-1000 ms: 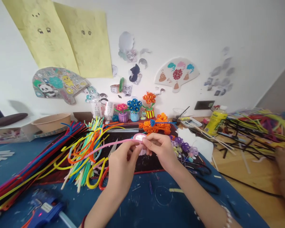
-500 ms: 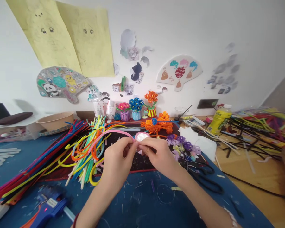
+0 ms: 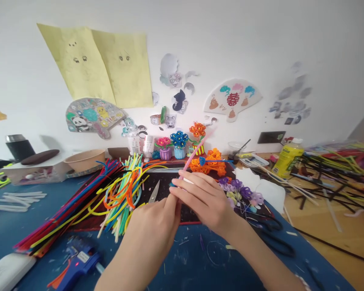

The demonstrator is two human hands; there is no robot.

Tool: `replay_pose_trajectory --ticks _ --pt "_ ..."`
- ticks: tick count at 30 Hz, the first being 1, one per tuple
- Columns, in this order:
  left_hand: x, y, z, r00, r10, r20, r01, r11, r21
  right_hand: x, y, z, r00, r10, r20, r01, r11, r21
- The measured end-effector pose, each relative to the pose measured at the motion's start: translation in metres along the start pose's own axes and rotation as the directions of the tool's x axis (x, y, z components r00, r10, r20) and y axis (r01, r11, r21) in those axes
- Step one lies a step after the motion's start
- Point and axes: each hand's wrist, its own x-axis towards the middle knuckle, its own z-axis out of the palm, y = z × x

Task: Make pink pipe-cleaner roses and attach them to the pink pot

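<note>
My left hand (image 3: 156,222) and my right hand (image 3: 204,200) meet above the dark mat. A pink pipe cleaner (image 3: 191,157) rises from between them and leans to the upper right. Thumb and fingers of my left hand are pinched at its lower part, mostly hidden from view. The fingers of my right hand lie closed over the same piece from the right. A bit of something white (image 3: 187,180) peeks out behind the right fingers; the rest is covered. Just left of my hands, silver scissor blades (image 3: 154,192) lie on the mat.
Bundled coloured pipe cleaners (image 3: 125,202) lie left, with a blue glue gun (image 3: 81,258) in front. Orange flowers (image 3: 210,161) and purple flowers (image 3: 239,190) lie right. Small potted flowers (image 3: 179,145) stand by the wall. A yellow bottle (image 3: 288,157) stands farther right.
The pink pipe cleaner pointed left and now points up and right. My right hand has moved over the white-centred pink piece, hiding most of it. The view has shifted slightly.
</note>
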Motion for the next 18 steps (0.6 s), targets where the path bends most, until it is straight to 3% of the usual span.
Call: replay_pose_trajectory --ticks 3,5,7,9,12,15,18 --pt "0.001 -0.004 -0.010 1.000 0.003 0.022 -0.003 1.000 -0.008 0.006 0.003 0.002 0.999 0.013 -0.048 -0.012 1.000 0.016" --pt "0.005 -0.014 -0.014 0.992 -0.095 0.078 0.109 0.974 -0.198 0.011 0.005 0.002 0.996 0.070 -0.056 -0.066 0.996 0.067" --pt "0.011 -0.024 -0.015 0.966 -0.189 0.177 0.250 0.857 -0.451 0.016 0.005 0.001 0.992 0.125 -0.032 -0.121 0.987 0.107" --pt "0.018 -0.034 -0.013 0.929 -0.240 0.283 0.369 0.676 -0.638 0.020 0.005 -0.001 0.988 0.154 0.005 -0.153 0.981 0.121" --pt "0.027 -0.043 -0.007 0.886 -0.236 0.398 0.463 0.442 -0.769 0.023 0.007 -0.004 0.986 0.163 0.038 -0.166 0.979 0.120" --pt "0.032 -0.048 0.002 0.883 -0.190 0.430 0.469 0.317 -0.824 0.023 0.015 -0.002 0.987 0.160 0.022 -0.161 0.979 0.125" --pt "0.031 -0.050 0.011 0.900 -0.237 0.366 0.423 0.271 -0.864 0.024 0.026 0.002 0.985 0.151 0.083 -0.163 0.972 0.169"
